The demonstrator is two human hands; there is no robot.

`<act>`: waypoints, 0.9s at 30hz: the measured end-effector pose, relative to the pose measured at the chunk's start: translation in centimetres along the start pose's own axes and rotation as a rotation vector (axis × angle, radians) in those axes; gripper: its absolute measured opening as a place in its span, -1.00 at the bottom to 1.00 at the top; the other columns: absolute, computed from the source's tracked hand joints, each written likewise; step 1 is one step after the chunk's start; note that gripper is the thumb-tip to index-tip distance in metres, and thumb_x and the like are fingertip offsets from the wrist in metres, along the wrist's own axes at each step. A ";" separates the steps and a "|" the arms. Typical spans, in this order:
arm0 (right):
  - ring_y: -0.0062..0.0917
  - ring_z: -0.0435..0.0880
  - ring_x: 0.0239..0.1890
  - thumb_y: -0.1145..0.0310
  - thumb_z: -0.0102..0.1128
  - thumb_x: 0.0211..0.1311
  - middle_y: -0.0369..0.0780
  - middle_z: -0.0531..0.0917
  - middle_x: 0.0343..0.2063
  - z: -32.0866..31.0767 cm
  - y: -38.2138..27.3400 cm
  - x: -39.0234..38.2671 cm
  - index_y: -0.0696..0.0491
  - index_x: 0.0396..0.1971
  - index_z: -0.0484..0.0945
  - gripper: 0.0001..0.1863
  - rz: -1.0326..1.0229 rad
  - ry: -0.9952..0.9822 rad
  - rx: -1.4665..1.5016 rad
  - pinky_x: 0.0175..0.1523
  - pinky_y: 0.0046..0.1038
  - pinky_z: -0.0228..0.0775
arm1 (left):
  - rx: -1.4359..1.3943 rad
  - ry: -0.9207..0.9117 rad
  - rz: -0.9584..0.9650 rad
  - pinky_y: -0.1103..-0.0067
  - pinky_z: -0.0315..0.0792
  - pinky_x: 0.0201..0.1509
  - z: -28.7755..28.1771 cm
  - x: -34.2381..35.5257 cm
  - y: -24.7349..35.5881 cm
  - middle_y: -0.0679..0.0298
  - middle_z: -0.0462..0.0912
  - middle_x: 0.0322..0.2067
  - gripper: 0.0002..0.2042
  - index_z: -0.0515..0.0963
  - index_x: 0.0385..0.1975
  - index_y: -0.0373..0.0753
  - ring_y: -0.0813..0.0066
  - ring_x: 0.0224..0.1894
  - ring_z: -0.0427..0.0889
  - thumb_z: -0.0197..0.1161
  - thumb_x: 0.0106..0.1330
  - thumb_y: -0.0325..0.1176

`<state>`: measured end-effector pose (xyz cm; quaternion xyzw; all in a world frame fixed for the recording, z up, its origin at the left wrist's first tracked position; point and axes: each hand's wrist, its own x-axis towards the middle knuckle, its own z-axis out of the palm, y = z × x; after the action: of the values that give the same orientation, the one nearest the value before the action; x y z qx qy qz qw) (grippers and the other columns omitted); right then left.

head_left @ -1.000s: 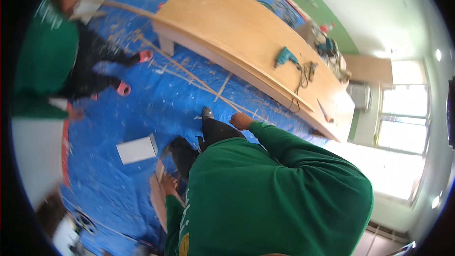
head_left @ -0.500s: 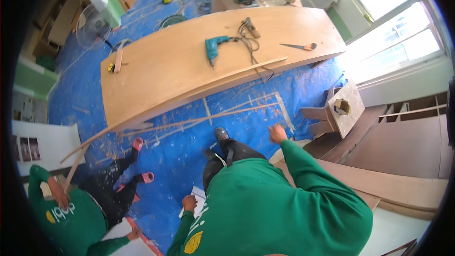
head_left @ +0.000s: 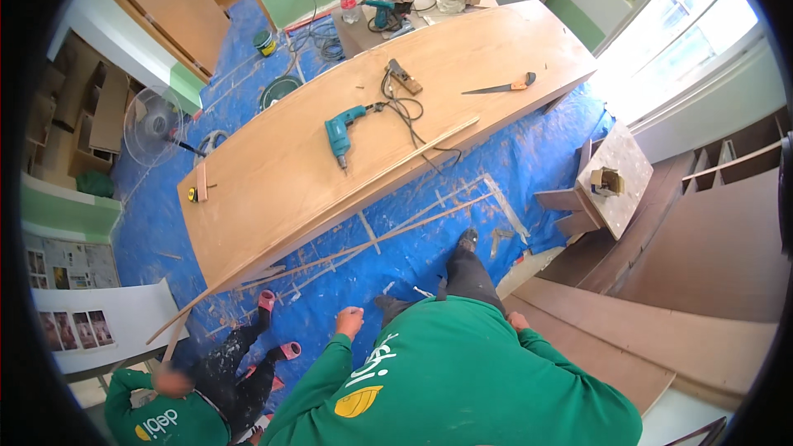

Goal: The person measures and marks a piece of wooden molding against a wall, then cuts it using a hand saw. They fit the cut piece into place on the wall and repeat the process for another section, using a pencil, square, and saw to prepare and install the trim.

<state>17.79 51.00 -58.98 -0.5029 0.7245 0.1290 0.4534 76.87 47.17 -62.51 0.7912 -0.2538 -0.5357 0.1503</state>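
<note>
Blue tarp (head_left: 512,165) covers the floor across the middle of the frame, littered with thin wood strips (head_left: 396,235) and sawdust.
Long plywood panel (head_left: 347,140) runs diagonally from lower left to upper right, set as a worktop.
More plywood sheets (head_left: 661,330) stacked at right, lower half of frame.
Person's own green shirt (head_left: 462,380) fills bottom centre; one dark trouser leg and shoe (head_left: 468,239) stretch up onto the tarp.
Second person (head_left: 178,409) in green crouches at lower left, pink sandals (head_left: 266,301) on the tarp.
Standing fan (head_left: 153,125) at left; small wooden stool (head_left: 607,182) at right, on its side.
On the panel: teal drill (head_left: 337,135) near centre with its cord looping right, handsaw (head_left: 500,87) toward upper right, a long thin batten (head_left: 388,173) along the near edge.
Left hand (head_left: 349,322) bottom centre-left, above the tarp, fingers curled into a loose fist, nothing visibly held.
Right hand (head_left: 516,320) just right of the leg, mostly hidden by the sleeve, next to the edge of the plywood sheets; can't tell if closed or gripping, possibly resting there.
Both hands well apart from the drill and saw.
</note>
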 end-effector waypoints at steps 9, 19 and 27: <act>-0.37 0.79 -0.41 0.25 0.37 0.47 -0.04 0.78 -0.46 -39.1 -14.3 7.7 0.15 -0.18 0.79 -0.76 -0.429 0.627 0.433 -0.28 -0.29 0.55 | 0.833 -0.455 0.221 0.04 0.63 -0.01 6.5 -7.7 10.0 -0.19 0.80 -0.14 -0.61 0.80 -0.14 -0.28 -0.30 -0.13 0.78 0.34 0.37 -0.03; -0.41 0.76 -0.32 0.61 0.07 0.31 -0.11 0.83 -0.27 -69.7 -33.4 -10.8 0.21 -0.08 0.71 -0.72 -1.788 1.146 0.452 -0.09 -0.32 0.57 | 0.621 -0.461 0.017 0.05 0.62 -0.02 8.3 -14.8 22.3 -0.19 0.79 -0.15 -0.61 0.79 -0.13 -0.27 -0.28 -0.11 0.77 0.35 0.39 -0.02; -0.40 0.78 -0.25 0.61 0.10 0.39 -0.09 0.82 -0.21 -71.9 -38.9 -9.0 0.24 -0.02 0.67 -0.74 -1.835 1.246 0.374 -0.05 -0.35 0.60 | 0.757 -0.443 0.215 0.06 0.61 -0.03 7.5 -3.6 39.5 -0.19 0.79 -0.15 -0.60 0.78 -0.12 -0.27 -0.27 -0.09 0.76 0.36 0.40 -0.01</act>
<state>13.51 -7.64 -1.57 -0.7467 0.1884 -0.6379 0.0040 59.39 16.81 -42.49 0.6260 -0.5385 -0.5430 -0.1528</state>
